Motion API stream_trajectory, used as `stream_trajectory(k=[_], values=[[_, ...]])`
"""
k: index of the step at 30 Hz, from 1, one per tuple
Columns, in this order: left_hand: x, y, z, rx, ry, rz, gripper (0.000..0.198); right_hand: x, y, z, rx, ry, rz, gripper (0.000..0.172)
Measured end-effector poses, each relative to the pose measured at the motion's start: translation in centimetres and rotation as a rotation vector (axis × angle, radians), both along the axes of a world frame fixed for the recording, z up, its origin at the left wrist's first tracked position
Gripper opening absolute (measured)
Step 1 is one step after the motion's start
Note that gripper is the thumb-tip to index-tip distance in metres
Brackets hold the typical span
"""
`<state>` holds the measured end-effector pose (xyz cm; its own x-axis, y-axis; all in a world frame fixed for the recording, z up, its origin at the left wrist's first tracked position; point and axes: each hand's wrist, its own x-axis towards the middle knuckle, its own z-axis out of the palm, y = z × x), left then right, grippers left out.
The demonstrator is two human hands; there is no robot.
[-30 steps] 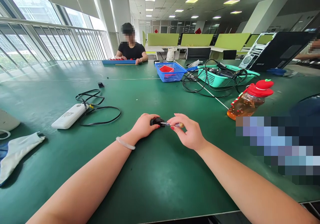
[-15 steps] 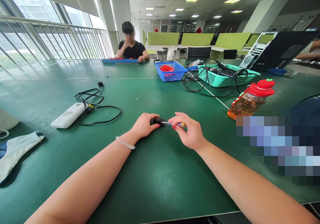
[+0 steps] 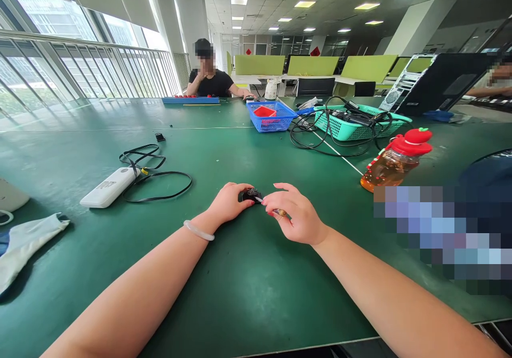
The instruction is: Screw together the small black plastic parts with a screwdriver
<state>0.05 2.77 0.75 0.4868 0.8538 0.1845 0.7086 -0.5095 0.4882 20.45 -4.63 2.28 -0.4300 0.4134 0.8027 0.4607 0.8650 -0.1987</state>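
On the green tabletop, my left hand (image 3: 229,202) grips a small black part (image 3: 251,194) from its left side, thumb in front and fingers behind. Metallic bits show on top of the part, but its kind is too small to make out. A small screwdriver (image 3: 281,212) with a see-through handle is pinched in my right hand (image 3: 296,212). Its shaft points left, and the tip meets or nearly meets the right side of the black part. Fingers of the right hand hide much of the handle.
To the left lie a white power bank (image 3: 110,187), a looped black cable (image 3: 170,173) and a pale cloth (image 3: 36,240). A drink bottle (image 3: 390,163), blue basket (image 3: 272,124) and teal basket (image 3: 340,127) with cables stand beyond on the right. A person (image 3: 212,80) sits across the table.
My right hand has tilted the screwdriver, so its handle now slopes down toward me. The left hand keeps hold of the black part. The person opposite has moved a hand to the right.
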Motion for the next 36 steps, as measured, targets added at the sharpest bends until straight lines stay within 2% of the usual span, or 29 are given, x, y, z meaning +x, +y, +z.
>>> stream_trajectory(k=[5, 12, 20, 26, 30, 36], values=[[0.0, -0.1, 0.0, -0.004, 0.001, -0.002, 0.039, 0.1, 0.1, -0.3, -0.008, 0.036, -0.010, 0.025], [-0.1, -0.1, 0.0, -0.016, -0.009, 0.015, 0.038, -0.2, -0.1, 0.0, -0.031, -0.026, 0.008, 0.027], [-0.1, 0.1, 0.0, -0.024, -0.009, 0.010, 0.039, 0.3, 0.1, 0.1, -0.073, 0.086, -0.035, 0.020], [-0.1, 0.0, -0.1, -0.028, -0.006, 0.018, 0.038, 0.7, 0.3, 0.0, -0.200, 0.187, -0.084, 0.012], [-0.2, 0.0, -0.1, -0.028, 0.000, 0.022, 0.039, 1.1, 0.9, -0.7, -0.350, 0.356, -0.116, 0.007], [-0.2, 0.0, -0.1, -0.030, 0.000, 0.013, 0.038, 1.2, 1.7, -1.4, -0.539, 0.556, -0.076, 0.012]])
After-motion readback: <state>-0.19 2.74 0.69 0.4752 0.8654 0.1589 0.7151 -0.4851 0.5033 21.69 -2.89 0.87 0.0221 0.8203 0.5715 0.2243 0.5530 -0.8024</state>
